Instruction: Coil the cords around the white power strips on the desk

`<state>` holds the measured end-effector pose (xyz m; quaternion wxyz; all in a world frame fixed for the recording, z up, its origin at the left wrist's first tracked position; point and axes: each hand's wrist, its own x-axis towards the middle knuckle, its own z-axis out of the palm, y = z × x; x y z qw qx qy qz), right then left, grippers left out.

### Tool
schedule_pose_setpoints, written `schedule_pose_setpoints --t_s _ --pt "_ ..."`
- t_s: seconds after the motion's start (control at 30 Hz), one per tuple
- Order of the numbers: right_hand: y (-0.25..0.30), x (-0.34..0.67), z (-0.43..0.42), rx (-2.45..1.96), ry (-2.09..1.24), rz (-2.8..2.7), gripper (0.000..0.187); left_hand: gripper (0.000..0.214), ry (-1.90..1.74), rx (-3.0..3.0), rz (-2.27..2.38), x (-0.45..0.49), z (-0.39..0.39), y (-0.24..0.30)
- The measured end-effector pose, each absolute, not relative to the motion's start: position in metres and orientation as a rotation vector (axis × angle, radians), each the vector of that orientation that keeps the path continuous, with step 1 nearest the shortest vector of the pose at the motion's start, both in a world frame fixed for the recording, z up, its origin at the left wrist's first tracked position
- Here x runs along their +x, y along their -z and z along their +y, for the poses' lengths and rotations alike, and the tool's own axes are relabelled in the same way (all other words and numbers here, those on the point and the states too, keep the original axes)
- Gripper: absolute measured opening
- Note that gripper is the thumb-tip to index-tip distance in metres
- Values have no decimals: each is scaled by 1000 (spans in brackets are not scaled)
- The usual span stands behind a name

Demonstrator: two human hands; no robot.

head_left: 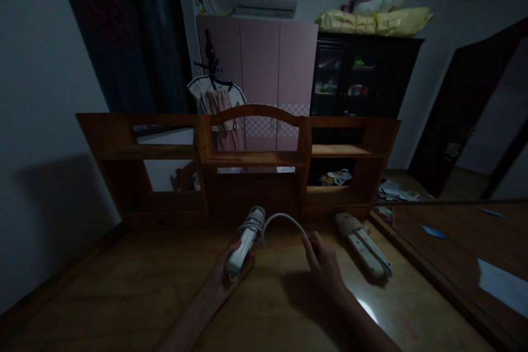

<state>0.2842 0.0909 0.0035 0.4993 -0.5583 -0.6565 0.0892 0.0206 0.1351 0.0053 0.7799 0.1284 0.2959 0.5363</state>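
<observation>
My left hand (234, 264) grips a white power strip (248, 239) above the wooden desk. Grey-white cord is wound several times around the strip's far end. From those coils a loose length of cord (285, 216) arches over to my right hand (322, 256), whose fingers pinch it. Right of that hand, a second power strip (367, 250) lies on the desk, with its own cord wrapped around its far end. The sockets of the held strip do not show clearly.
A wooden shelf unit (253, 160) stands along the back of the desk (173, 286). At the right, beyond a raised edge, a lower brown surface (457, 236) bears a sheet of paper (503, 286) and a blue card (434, 232). The room is dim.
</observation>
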Motion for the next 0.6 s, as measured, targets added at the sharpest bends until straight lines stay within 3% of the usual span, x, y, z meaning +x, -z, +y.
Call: schedule_pose_setpoints --t_s 0.27,0.6 --pt "-2 284 94 -1370 -285 -1498 26 43 -1069 518 559 15 122 -8" --pt "5 280 95 -1375 -362 -1538 26 28 -903 630 551 17 128 1"
